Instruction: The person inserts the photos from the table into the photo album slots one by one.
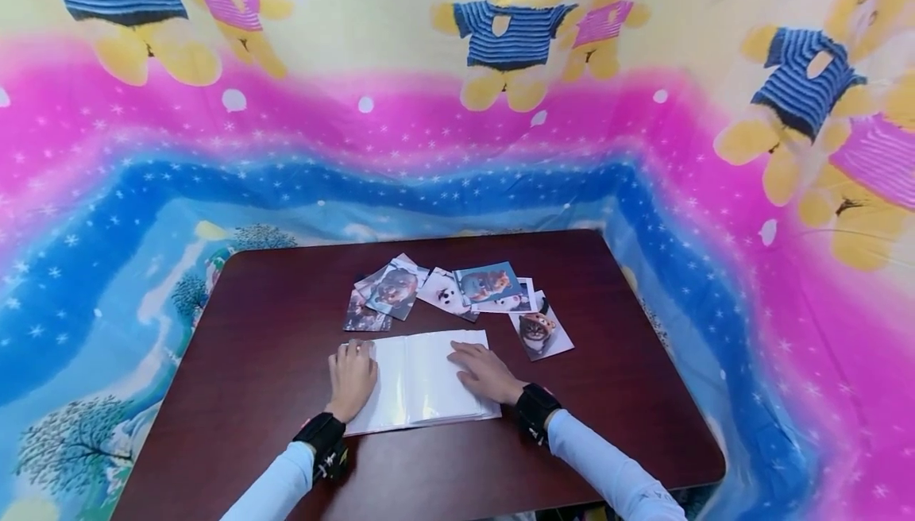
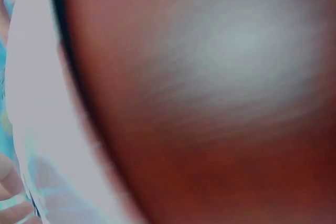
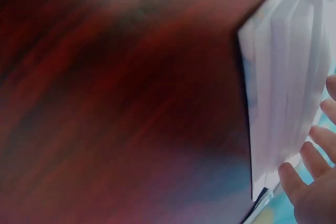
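A photo album (image 1: 429,402) with white, glossy clear pages lies spread on the table before me. My left hand (image 1: 353,378) rests on its left page by the outer edge. On the right page lies my right hand (image 1: 488,372), fingers extended toward the middle. In the right wrist view, the album's layered page edges (image 3: 286,87) fan slightly apart beside the fingertips (image 3: 290,174). The left wrist view has the album (image 2: 39,98) as a pale, blurred shape along its left side, with a few fingers at the frame's edge.
Beyond the album lie several loose animal photos: an overlapping group (image 1: 393,289) at left, a blue-backed print (image 1: 488,283) over others in the middle, and a cat photo (image 1: 538,330) at right. The dark wooden table (image 1: 272,362) meets a printed cloth backdrop (image 1: 400,132) behind.
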Tool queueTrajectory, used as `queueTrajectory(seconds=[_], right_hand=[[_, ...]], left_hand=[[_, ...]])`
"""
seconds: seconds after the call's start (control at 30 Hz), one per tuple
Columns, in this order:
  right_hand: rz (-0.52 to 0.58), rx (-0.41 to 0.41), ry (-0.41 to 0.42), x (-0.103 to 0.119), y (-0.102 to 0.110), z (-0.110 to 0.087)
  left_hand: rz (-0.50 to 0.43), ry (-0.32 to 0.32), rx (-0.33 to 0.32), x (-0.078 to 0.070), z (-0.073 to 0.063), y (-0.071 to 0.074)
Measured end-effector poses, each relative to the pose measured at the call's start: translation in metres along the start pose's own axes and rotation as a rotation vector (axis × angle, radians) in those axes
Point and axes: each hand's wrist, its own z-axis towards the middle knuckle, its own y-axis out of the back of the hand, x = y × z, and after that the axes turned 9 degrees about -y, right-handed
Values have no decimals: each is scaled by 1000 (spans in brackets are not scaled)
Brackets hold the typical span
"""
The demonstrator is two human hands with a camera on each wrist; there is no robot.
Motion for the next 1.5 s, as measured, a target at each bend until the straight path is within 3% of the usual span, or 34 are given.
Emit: queueTrajectory(seconds=[0.1,0.27,0.43,0.57,0.77,1.0,1.3,1.5], right_hand=[[10,10,-6,-1,-1,-1],[-5,-7,-9,-2,-7,-6],[13,-18,-5,0,-13,-13],[19,-12,-17,3,-15,-16],[-4,3,-29,6,-13,-15],[-12,-30,-3,5,-15,-16],[-32,-53,26,0,-14,-15],[-33,-53,39,-1,-6,-8]], left_hand=[[-85,93,-29,4,23,-2],[-312,338,-42,16,54,-9],[-379,550,-5,26,69,-17],[-431,657,53,29,73,-20],[-481,734,61,28,77,-25],[-458,765,47,29,86,-32],[-506,822,112,24,103,-14],[-521,812,21,34,108,1]])
